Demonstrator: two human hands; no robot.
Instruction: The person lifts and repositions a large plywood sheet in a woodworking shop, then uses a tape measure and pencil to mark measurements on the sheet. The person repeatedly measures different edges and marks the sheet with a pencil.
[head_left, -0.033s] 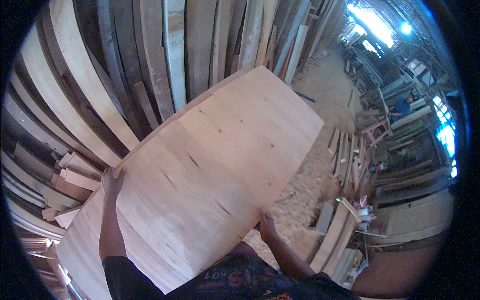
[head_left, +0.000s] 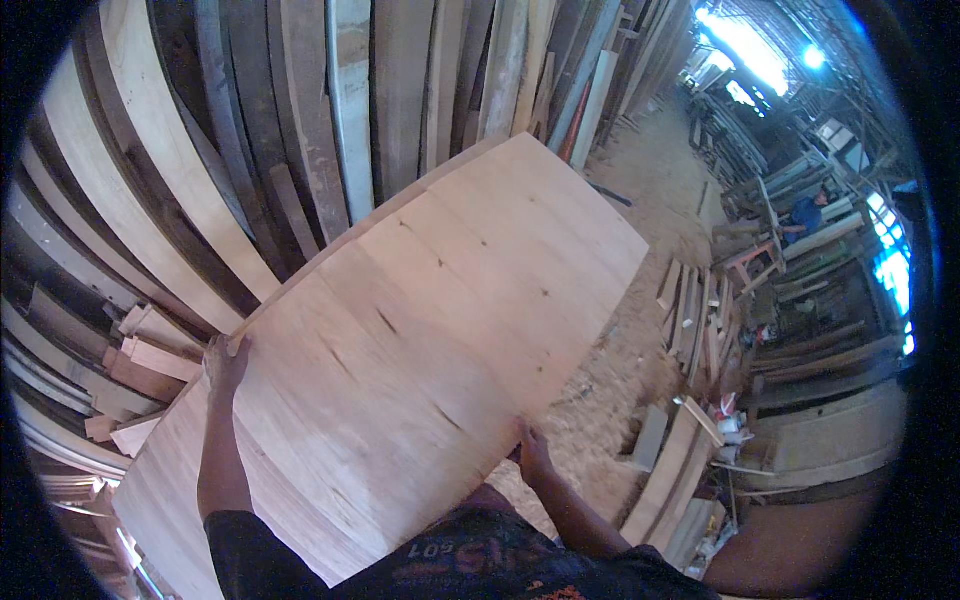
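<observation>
wide, flat, pale tan wooden panel (head_left: 480,270): likely stiff and fairly heavy, more unwieldy than fragile; face looks smooth, so palms may slip. best held by opposite long edges, hands well spread. it lies between both hands, reaching well ahead of them and back past the left one. pile of narrow brown wooden planks (head_left: 690,310) sits right of and ahead of the right hand, apart from it. left hand (head_left: 227,362) pinches the left long edge, thumb on the face. right hand (head_left: 533,450) curls at the right long edge, fingertips hidden. dark slit-like knot (head_left: 387,321) ahead, between hands.
</observation>
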